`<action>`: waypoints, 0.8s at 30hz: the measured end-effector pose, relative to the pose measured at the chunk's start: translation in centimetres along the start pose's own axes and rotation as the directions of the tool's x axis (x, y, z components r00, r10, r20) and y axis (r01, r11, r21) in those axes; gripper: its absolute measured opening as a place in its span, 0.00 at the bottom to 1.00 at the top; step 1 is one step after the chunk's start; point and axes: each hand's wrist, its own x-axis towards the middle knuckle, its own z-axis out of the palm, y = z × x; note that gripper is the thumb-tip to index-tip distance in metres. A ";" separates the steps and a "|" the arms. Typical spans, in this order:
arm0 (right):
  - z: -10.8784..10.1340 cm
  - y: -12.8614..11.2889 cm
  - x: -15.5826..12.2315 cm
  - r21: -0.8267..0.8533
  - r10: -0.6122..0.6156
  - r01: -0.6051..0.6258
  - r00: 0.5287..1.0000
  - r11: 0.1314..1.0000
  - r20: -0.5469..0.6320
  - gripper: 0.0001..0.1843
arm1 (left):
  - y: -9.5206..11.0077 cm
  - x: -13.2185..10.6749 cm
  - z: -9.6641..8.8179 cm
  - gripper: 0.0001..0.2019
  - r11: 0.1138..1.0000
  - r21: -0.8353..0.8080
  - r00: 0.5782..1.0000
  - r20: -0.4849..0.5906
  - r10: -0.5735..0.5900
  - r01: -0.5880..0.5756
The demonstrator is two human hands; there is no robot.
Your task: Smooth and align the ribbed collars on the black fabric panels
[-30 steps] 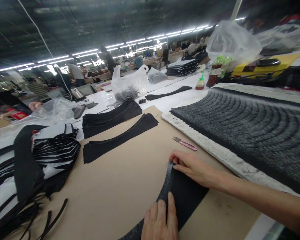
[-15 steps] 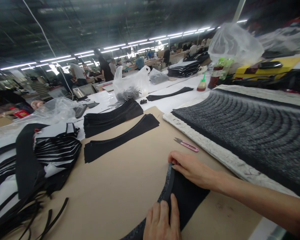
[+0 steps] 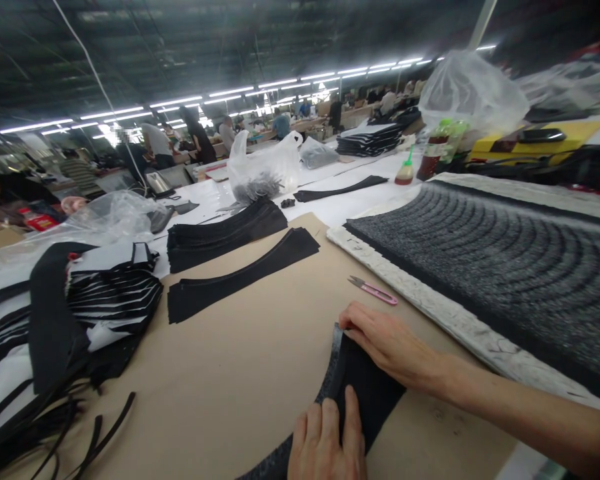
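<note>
Clock face set on the head view: centre at the black cloth [image 3: 373, 395], 12 o'clock at the far side. Cloth lies on brown paper [image 3: 220, 373] before the person, its curved edge facing about 10 o'clock; a grey speckled strip [image 3: 329, 383] runs along that edge. Both hands on the cloth.

Left hand [image 3: 327, 437]: at 7 o'clock, back up, fingers stretched out and laid over cloth and strip, one held slightly apart from the rest; presses from above, no grip seen. Thumb cannot be made out.

Right hand [image 3: 387, 343]: at 1 o'clock, forearm entering from between 3 and 4. Thumb and forefinger brought together on the far tip of the cloth, by the end of the strip; remaining fingers bent, partly hidden.

Surroundings: pink snips [image 3: 377, 292] on the paper at 12 o'clock, just beyond the right hand, blades toward 10. Low pile of curved black pieces [image 3: 245, 272] between 10 and 11; thicker black stack [image 3: 225, 233] just behind it. Large speckled mat [image 3: 490, 260] from 1 to 3. Black-and-white bundle [image 3: 115, 300] between 9 and 10, black cords [image 3: 111, 423] near 9. Green-tipped bottle [image 3: 404, 176] between 12 and 1, well apart
</note>
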 end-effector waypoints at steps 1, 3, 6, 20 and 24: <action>-0.1 -0.2 0.0 -0.011 -0.018 0.018 1.000 1.000 -0.005 0.08 | 0.0 0.0 0.1 0.16 1.000 -0.010 1.000 0.002 0.001 -0.001; -0.3 -0.5 0.2 -0.013 -0.058 0.058 0.998 0.998 -0.011 0.08 | 0.0 0.0 0.2 0.16 1.000 -0.021 1.000 0.000 -0.003 0.003; -0.4 -0.4 0.3 0.042 -0.070 0.070 0.998 0.997 -0.005 0.08 | 0.0 -0.1 0.3 0.16 0.999 -0.026 1.000 -0.006 -0.019 0.019; 0.5 1.2 -0.2 0.491 0.177 -0.168 0.984 0.855 0.030 0.19 | 0.5 -0.3 0.2 0.22 0.999 -0.021 0.997 0.063 -0.048 0.050; 0.5 0.8 0.2 0.576 0.239 -0.260 0.964 0.775 0.112 0.12 | 0.4 -0.3 0.2 0.20 0.999 -0.024 0.998 0.046 -0.037 0.038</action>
